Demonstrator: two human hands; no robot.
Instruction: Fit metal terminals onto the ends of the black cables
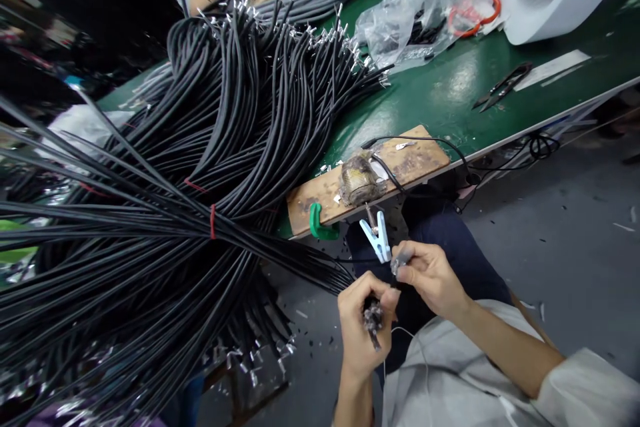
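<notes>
And here's the left hand (367, 320), fingers wrapped round the black cables (305, 260), stripped ends poking out of the fist! The cables run in from the left, past the tabletop's (465, 80) near edge, gathered by a red tie (213, 221). Up beside it, the right hand (430, 273): thumb and fingertips pinched on a small grey piece (401, 259), its exact nature hard to tell. Just above, a blue clothespin (376, 237) hangs at the board's (425, 153) near edge, close to the green clip (320, 223). Snips (503, 87) lie towards the tabletop's right end, near its front edge.

Handling it well, in my judgement: keep that left grip firm but not crushing, close behind the ends so they don't splay; let the right work with fingertips only, drawing gently along the wire, since fine strands look easy to bend or snag.
</notes>
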